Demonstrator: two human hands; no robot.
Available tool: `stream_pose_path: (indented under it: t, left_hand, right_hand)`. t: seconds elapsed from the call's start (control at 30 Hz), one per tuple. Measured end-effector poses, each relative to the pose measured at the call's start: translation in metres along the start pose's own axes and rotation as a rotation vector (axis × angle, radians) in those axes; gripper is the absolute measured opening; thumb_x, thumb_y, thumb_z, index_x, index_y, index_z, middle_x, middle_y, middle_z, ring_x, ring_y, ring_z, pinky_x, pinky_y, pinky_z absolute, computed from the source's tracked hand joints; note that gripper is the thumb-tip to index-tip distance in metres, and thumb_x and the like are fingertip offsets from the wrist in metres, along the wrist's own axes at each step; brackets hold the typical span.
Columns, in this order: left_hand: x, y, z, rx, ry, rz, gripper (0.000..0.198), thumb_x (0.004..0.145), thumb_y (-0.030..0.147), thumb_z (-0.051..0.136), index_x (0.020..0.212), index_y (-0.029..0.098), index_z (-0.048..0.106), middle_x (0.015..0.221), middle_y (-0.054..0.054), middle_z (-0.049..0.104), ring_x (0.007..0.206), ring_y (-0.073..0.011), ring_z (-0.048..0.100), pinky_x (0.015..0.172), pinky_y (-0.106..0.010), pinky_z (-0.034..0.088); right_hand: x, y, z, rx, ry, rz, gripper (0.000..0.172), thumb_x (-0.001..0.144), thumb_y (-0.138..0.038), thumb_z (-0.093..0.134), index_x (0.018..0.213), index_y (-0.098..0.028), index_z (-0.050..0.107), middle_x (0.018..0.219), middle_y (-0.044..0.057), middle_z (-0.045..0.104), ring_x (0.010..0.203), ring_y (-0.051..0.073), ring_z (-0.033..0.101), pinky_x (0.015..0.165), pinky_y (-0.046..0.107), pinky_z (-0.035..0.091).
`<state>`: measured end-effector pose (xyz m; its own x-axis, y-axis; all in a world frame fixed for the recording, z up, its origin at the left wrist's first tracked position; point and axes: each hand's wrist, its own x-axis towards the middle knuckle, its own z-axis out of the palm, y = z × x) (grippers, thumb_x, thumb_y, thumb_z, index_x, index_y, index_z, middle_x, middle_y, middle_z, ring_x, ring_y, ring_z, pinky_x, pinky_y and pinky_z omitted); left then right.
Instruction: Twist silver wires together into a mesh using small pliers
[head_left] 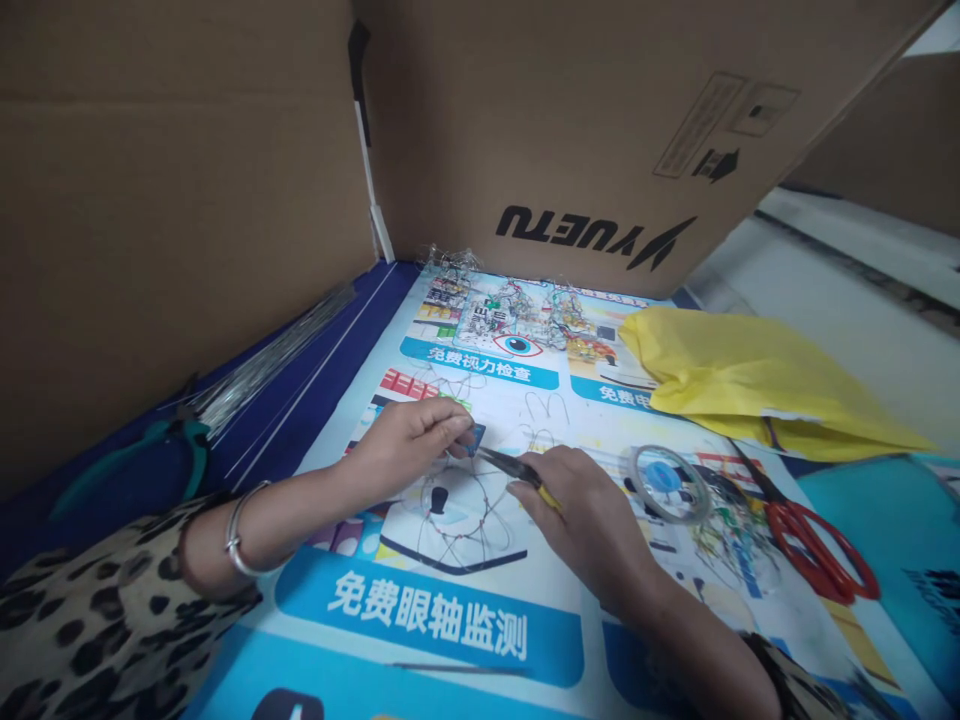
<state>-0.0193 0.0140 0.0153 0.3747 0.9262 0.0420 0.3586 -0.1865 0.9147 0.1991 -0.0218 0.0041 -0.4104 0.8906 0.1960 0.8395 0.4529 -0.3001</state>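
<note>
My left hand (411, 440) pinches a small blue bead (475, 438) at the top of a thin wire frame (457, 515) that lies on a printed poster (450, 620). My right hand (581, 515) is closed round yellow-handled pliers (510, 468), whose tips meet the wire right beside the bead. A silver bangle (238, 535) sits on my left wrist, and leopard-print sleeves cover both forearms.
Cardboard walls (187, 180) stand behind and to the left. A bundle of straight wires (277, 360) and teal-handled pliers (176, 445) lie at left. Finished wire pieces (517, 310) sit at the back. A yellow bag (750, 385), a tape roll (667, 482) and red scissors (814, 545) lie at right.
</note>
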Motion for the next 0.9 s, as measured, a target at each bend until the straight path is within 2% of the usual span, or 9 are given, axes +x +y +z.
stream_pose_path:
  t: [0.23, 0.47, 0.67, 0.9]
  left_hand:
    - [-0.0023, 0.0065, 0.0033, 0.088, -0.048, -0.010, 0.027, 0.088, 0.030, 0.042, 0.077, 0.016, 0.062, 0.070, 0.000, 0.064, 0.066, -0.0114, 0.060, 0.060, -0.020, 0.046]
    - [-0.0023, 0.0050, 0.0040, 0.006, -0.068, -0.065, 0.027, 0.087, 0.032, 0.043, 0.077, 0.015, 0.061, 0.072, -0.001, 0.065, 0.065, -0.0116, 0.062, 0.062, -0.022, 0.048]
    - [-0.0032, 0.0065, 0.0062, -0.021, -0.053, -0.068, 0.025, 0.086, 0.032, 0.044, 0.078, 0.015, 0.061, 0.070, -0.001, 0.065, 0.063, -0.0110, 0.063, 0.059, -0.020, 0.048]
    - [-0.0017, 0.0058, 0.0043, 0.028, -0.045, -0.062, 0.019, 0.084, 0.028, 0.046, 0.078, 0.015, 0.059, 0.065, 0.000, 0.063, 0.061, -0.0111, 0.061, 0.058, -0.020, 0.047]
  right_hand:
    - [0.0011, 0.0003, 0.0034, 0.017, -0.001, 0.008, 0.024, 0.085, -0.036, 0.050, 0.098, -0.020, 0.059, 0.088, 0.007, 0.060, 0.085, 0.020, 0.052, 0.074, 0.034, 0.043]
    - [0.0015, 0.0022, 0.0040, -0.006, 0.071, 0.004, 0.024, 0.085, -0.037, 0.048, 0.097, -0.019, 0.061, 0.088, 0.008, 0.061, 0.084, 0.020, 0.054, 0.074, 0.033, 0.043]
    - [0.0001, 0.0013, 0.0064, -0.008, 0.017, 0.017, 0.024, 0.085, -0.036, 0.049, 0.098, -0.020, 0.061, 0.088, 0.007, 0.062, 0.084, 0.019, 0.055, 0.072, 0.030, 0.044]
    - [-0.0007, 0.0062, 0.0082, -0.070, 0.035, -0.012, 0.024, 0.086, -0.037, 0.049, 0.096, -0.021, 0.064, 0.086, 0.007, 0.065, 0.081, 0.018, 0.059, 0.070, 0.028, 0.046]
